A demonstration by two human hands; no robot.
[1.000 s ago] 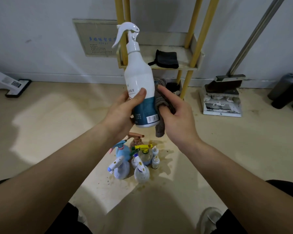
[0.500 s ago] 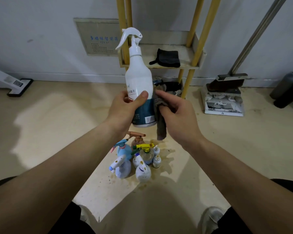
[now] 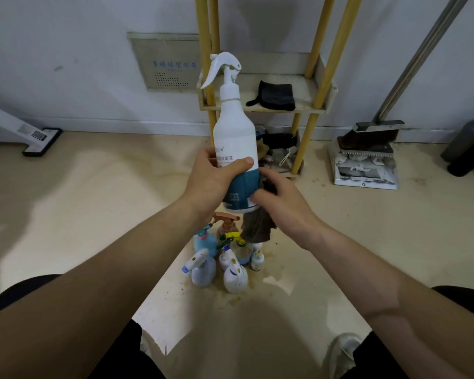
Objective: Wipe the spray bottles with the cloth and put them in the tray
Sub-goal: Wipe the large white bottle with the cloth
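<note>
My left hand [image 3: 212, 177] grips a tall white spray bottle [image 3: 234, 132] with a teal lower label, held upright in front of me. My right hand [image 3: 278, 195] holds a grey-brown cloth [image 3: 257, 227] against the bottle's lower right side; the cloth's end hangs below the bottle. On the floor beneath stand several small dirty spray bottles [image 3: 225, 261], among them a blue one, a brown-topped one and white ones. The tray [image 3: 260, 103] is the lower shelf of a yellow-legged rack behind the bottle.
A folded black cloth [image 3: 275, 95] lies on the tray. A dustpan with a broom [image 3: 367, 157] stands to the right against the wall. A white floor-cleaner head [image 3: 39, 140] sits at the left. A dark container [image 3: 468, 149] is at the far right. The floor is stained around the bottles.
My right hand has slid the cloth down the bottle, from its middle to its base. The bottle has dropped a little lower in view.
</note>
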